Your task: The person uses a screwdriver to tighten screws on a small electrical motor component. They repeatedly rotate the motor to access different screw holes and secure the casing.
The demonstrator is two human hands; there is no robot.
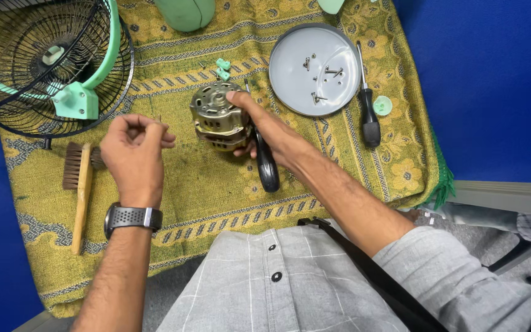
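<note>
A: What are the hands doing?

B: The right hand is wrapped around the brass-coloured fan motor at the middle of the cloth, forefinger over its top, thumb underneath. The left hand is pinched shut on something thin, perhaps a small screw or pin; too small to tell.

A: How to do it well?

B: I'd say keep the motor steady on the patterned yellow cloth and keep that small piece pinched over the cloth, so a drop stays findable.

A: Anything in the way?

B: A black-handled screwdriver lies under the right wrist, just beside the motor. Further right, a grey round plate holds loose screws, with a second screwdriver alongside. Far left is the green fan guard; near left, a wooden brush. Two small green clips sit just beyond the motor.
</note>
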